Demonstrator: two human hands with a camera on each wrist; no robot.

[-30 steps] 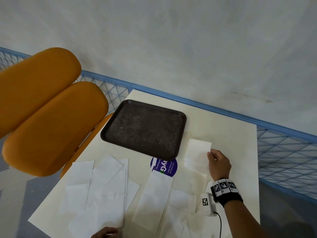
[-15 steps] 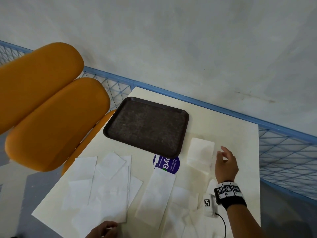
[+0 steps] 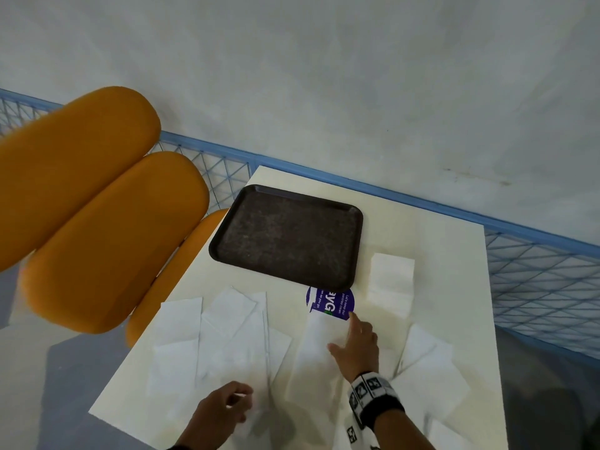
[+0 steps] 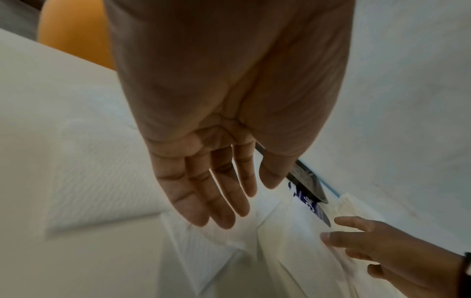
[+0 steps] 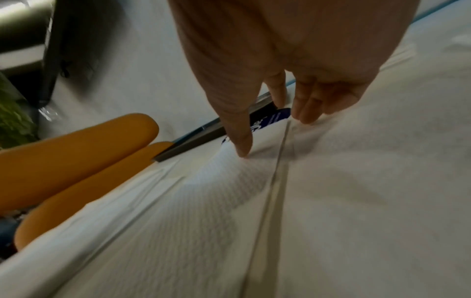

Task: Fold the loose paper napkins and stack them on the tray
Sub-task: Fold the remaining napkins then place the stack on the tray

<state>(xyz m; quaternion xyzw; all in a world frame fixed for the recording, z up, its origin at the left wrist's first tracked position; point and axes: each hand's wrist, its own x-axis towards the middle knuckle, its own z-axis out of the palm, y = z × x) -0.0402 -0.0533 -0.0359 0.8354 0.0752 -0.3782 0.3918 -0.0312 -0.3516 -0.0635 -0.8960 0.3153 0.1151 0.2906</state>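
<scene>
A dark brown tray [image 3: 285, 235] lies bare on the cream table [image 3: 448, 254]. One folded white napkin [image 3: 391, 280] rests on the table just right of the tray. Several loose napkins are spread along the near edge. My right hand [image 3: 352, 337] lies on the far end of a long napkin [image 3: 311, 358] in the middle. In the right wrist view its thumb and fingertips [image 5: 304, 118] touch the paper, the hand [image 5: 272, 136] not gripping. My left hand [image 3: 227, 405] hovers over the left napkins [image 3: 227, 345]. The left wrist view shows that hand [image 4: 242, 201] with straight fingers, holding nothing.
A round purple sticker [image 3: 334, 303] sits on the table between tray and long napkin. Two orange chair cushions [image 3: 97, 228] stand close at the left. A blue mesh railing [image 3: 535, 287] runs behind and to the right of the table. More napkins [image 3: 428, 378] lie at the near right.
My right hand has left the folded napkin beside the tray and moved left and nearer, onto the long middle napkin. My left hand has come further up into view.
</scene>
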